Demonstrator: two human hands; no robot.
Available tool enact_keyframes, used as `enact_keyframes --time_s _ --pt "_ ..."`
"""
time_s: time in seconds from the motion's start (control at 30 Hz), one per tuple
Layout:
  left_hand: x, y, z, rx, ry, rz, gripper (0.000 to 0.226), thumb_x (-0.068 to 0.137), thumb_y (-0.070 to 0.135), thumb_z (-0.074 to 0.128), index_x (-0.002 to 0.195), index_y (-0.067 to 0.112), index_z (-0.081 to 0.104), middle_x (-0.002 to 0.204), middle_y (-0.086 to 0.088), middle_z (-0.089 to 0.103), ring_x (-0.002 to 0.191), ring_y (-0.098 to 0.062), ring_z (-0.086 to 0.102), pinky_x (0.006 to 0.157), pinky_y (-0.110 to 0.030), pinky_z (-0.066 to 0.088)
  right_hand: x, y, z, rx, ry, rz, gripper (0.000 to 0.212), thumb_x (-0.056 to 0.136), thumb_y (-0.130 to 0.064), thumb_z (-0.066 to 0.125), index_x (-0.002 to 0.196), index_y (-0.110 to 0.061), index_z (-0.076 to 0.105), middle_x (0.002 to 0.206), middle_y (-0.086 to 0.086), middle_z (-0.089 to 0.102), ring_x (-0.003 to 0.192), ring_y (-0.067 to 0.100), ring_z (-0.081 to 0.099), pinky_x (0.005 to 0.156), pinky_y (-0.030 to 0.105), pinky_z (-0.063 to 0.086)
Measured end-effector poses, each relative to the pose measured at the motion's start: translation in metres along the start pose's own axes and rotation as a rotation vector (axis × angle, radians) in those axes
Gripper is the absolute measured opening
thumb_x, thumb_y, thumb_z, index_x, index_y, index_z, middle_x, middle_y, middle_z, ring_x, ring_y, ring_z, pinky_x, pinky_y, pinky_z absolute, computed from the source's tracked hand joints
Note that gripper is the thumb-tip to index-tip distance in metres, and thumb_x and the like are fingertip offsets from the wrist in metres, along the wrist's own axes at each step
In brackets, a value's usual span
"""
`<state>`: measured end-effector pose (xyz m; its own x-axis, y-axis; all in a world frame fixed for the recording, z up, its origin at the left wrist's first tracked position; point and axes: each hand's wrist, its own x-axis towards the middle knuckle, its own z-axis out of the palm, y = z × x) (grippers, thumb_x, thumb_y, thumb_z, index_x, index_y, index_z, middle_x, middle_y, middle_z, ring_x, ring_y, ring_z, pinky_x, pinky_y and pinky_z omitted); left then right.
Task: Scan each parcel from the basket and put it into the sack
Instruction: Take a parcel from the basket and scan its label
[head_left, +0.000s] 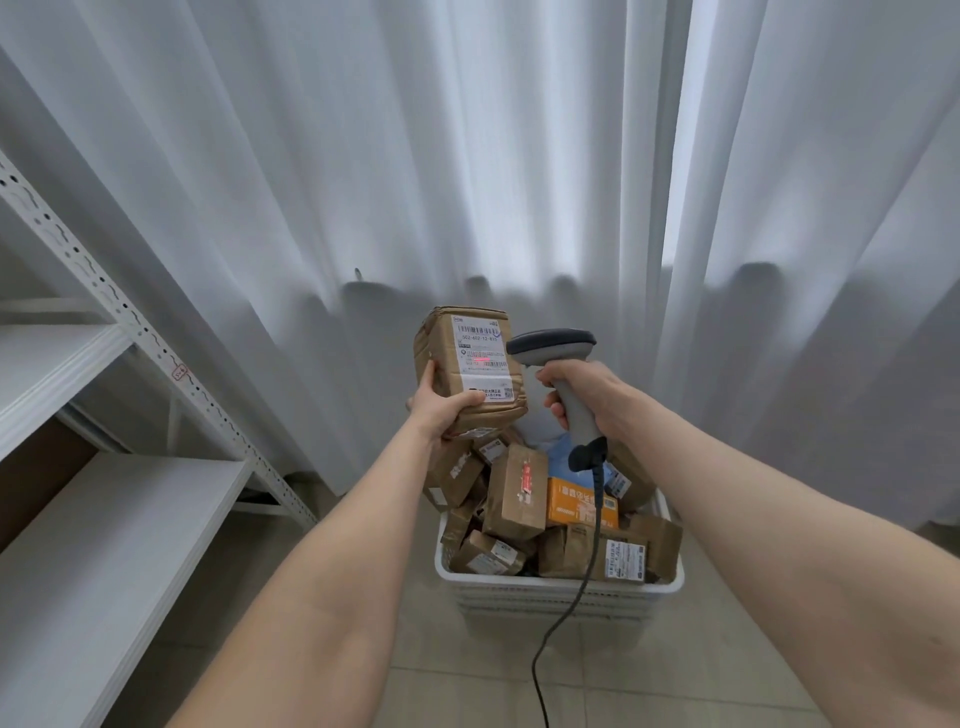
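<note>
Brown cardboard parcel (445, 340) is held up in the air, above the far left corner of the basket (561, 586). It stands roughly upright, with the white shipping label (483, 349) facing the camera. A red scan line (482, 359) falls across the middle of the label.

Left grip (441, 411) is closed on the parcel's lower end: thumb across the front bottom edge, a finger up the left side, palm under it.

Right grip (584, 395) is wrapped round the handle of a grey scanner (551, 344). The fingers are curled on the handle's front. The scanner head is aimed left at the label, just beside the parcel's right edge; cannot tell if they touch.

A dark cable (592, 540) drops from the handle base, crosses the basket front and runs down to the tiled floor (467, 675).

The basket is white plastic and sits on the floor. It is heaped over the rim with brown boxes with labels, tilted every way. An orange box (576, 506) lies near the middle, and a pale blue soft packet (558, 457) behind it is partly hidden by the scanner handle.

White curtain (467, 156) hangs behind everything. White metal shelving (78, 493) is at left, well apart from the basket.
</note>
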<state>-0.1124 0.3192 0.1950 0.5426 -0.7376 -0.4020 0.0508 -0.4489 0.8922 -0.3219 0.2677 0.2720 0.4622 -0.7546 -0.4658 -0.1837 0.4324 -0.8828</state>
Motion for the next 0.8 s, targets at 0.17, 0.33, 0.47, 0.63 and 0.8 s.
enact_keyframes --time_s 0.17,0.33,0.47,0.63,0.8 --pt "0.018 -0.009 -0.004 -0.002 0.008 0.002 0.129 0.032 0.048 0.088 0.142 0.053 0.021 0.139 -0.005 0.042 0.120 -0.031 0.050 0.097 -0.055 0.047 -0.002 -0.003 0.003 -0.022 -0.001 0.014 0.015 0.089 -0.014 0.062 0.101 -0.008 0.056 0.066 0.005 0.057 0.047 0.010 0.051 0.045 0.019 0.046" --pt "0.004 0.001 -0.006 -0.021 0.002 0.020 0.131 0.031 0.045 0.087 0.144 0.050 0.021 0.139 -0.006 0.042 0.118 -0.031 0.051 0.096 -0.054 0.049 -0.003 -0.007 0.005 -0.039 -0.010 0.012 0.013 0.089 -0.014 0.061 0.100 -0.009 0.056 0.065 0.004 0.055 0.049 0.010 0.051 0.045 0.020 0.046" --pt "-0.004 0.007 -0.008 -0.040 -0.001 0.026 0.131 0.033 0.043 0.086 0.146 0.047 0.020 0.140 -0.007 0.040 0.118 -0.031 0.051 0.093 -0.051 0.051 -0.005 -0.010 0.006 -0.052 -0.013 0.010 0.011 0.089 -0.015 0.061 0.097 -0.010 0.057 0.067 0.004 0.056 0.052 0.010 0.051 0.047 0.021 0.046" --pt "-0.004 0.006 -0.013 -0.089 -0.006 0.028 0.121 0.047 0.033 0.087 0.147 0.046 0.021 0.141 -0.008 0.040 0.118 -0.031 0.051 0.087 -0.046 0.053 -0.007 -0.013 0.007 -0.072 -0.040 0.005 0.010 0.090 -0.015 0.060 0.097 -0.010 0.056 0.066 0.003 0.056 0.052 0.010 0.051 0.048 0.021 0.046" --pt "-0.011 0.004 -0.021 -0.127 -0.015 0.029 0.102 0.069 0.021 0.084 0.149 0.037 0.022 0.139 -0.006 0.048 0.114 -0.028 0.055 0.068 -0.033 0.052 -0.003 -0.009 0.017 -0.045 -0.061 0.015 0.016 0.090 -0.016 0.061 0.103 -0.009 0.057 0.066 0.004 0.058 0.053 0.011 0.052 0.050 0.022 0.047"
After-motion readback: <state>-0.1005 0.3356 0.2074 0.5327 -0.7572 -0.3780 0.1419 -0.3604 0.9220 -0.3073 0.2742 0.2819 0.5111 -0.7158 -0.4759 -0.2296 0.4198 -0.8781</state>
